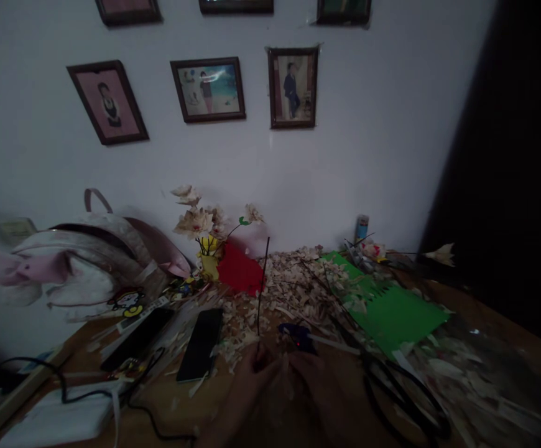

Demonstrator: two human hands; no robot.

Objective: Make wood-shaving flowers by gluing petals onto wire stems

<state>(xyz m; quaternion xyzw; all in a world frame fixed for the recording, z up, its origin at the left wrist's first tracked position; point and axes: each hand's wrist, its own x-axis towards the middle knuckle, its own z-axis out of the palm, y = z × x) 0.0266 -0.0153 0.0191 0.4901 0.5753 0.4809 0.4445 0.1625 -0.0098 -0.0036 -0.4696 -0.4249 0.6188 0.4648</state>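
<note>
My left hand, low in the middle of the view, is closed around the lower end of a thin dark stem that stands nearly upright. My right hand is beside it with its fingers pinched together. Between the two hands is a pale, thin petal-like piece, which appears to be in the right fingertips; dim light blurs the detail. Just beyond the right hand lies a dark blue glue gun with a small red light and a whitish stick at its back. Large black-handled scissors rest to the right.
Pale petal scraps cover much of the table. Behind them stand flowers in a yellow pot, near red paper. Green paper lies right. On the left are a phone, a backpack, cables and a white box.
</note>
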